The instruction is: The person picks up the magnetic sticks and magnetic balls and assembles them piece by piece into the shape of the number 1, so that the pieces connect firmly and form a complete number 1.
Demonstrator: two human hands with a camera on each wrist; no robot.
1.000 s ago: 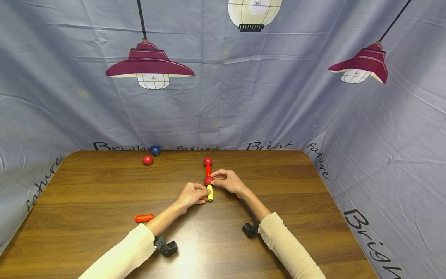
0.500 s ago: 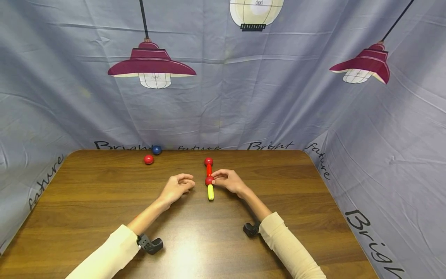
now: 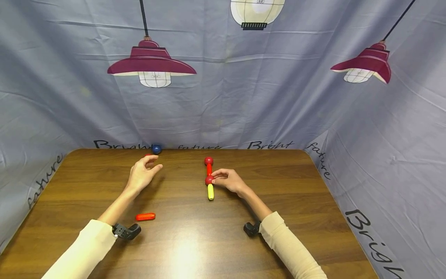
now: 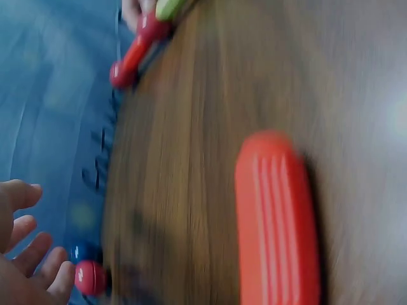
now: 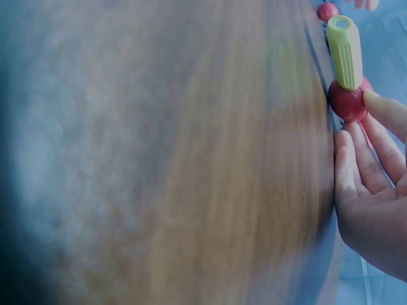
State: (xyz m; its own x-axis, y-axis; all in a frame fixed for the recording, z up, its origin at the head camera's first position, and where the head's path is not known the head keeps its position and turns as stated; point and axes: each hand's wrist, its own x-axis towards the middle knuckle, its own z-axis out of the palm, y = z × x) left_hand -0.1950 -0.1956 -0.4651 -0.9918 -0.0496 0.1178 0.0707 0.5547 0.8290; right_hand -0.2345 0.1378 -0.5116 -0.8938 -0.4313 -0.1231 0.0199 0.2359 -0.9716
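Thumb and fingers of my right hand [image 3: 228, 181] pinch the near red ball [image 3: 208, 180] of a joined piece in the head view. From that ball a red rod [image 3: 209, 169] runs back to another red ball [image 3: 208, 161], while a yellow-green rod [image 3: 210, 192] points toward me. My left hand [image 3: 141, 173] holds nothing, its fingers loosely bent and apart. It reaches over the table beside a loose red ball [image 4: 91, 278], which it mostly covers in the head view. A blue ball [image 3: 156, 149] sits just behind.
A loose red rod [image 3: 145, 216] with grooved sides lies on the wooden table [image 3: 278, 186], right of my left forearm. Behind the table's far edge hangs a grey-blue curtain [image 3: 223, 97] printed with lamps and lettering.
My left hand has let go of the yellow-green rod and moved left and back to the loose red ball. The right hand keeps its place on the joined piece.
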